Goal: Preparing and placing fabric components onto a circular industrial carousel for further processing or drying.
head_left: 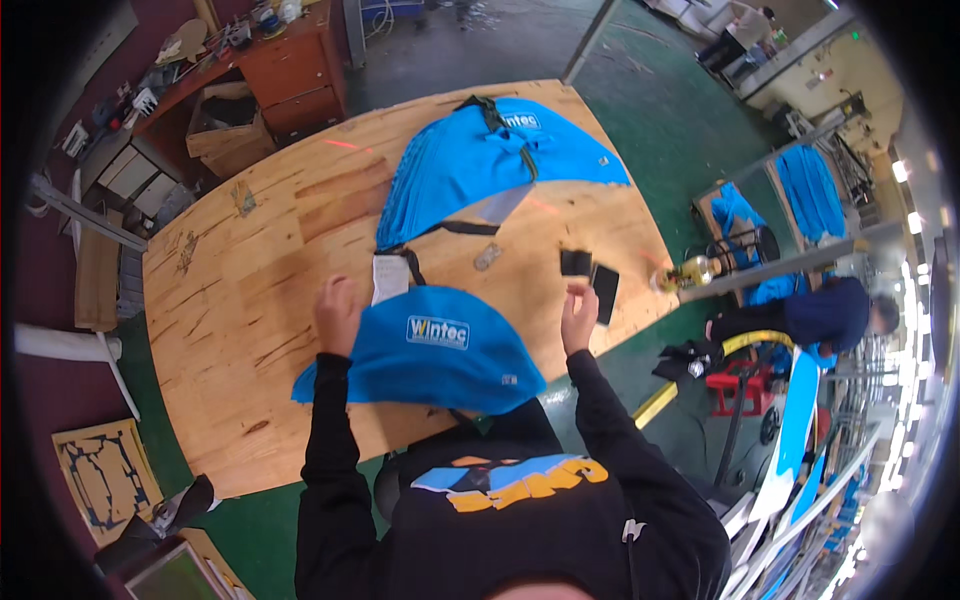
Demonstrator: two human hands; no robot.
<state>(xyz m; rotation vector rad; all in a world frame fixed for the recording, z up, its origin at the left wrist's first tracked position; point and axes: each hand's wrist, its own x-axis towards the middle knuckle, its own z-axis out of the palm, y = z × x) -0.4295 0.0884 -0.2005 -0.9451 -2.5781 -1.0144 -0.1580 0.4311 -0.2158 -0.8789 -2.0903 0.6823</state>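
Work on the near blue cover [430, 355] seemed underway, left hand [339, 312] beside it, right hand [577, 318] apart; what the curled fingers [577, 291] held couldn't be told; next likely called for gripping.

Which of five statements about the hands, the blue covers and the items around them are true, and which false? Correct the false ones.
1. The near blue cover lies on the wooden table. True.
2. The right hand is at the stacked blue covers. False: it is next to two flat black pieces, toward the table's right side.
3. A white sheet lies at the far edge of the near blue cover. True.
4. The left hand is at the right end of the near blue cover. False: it is by that cover's left part.
5. The red stool stands off the table, to the right. True.
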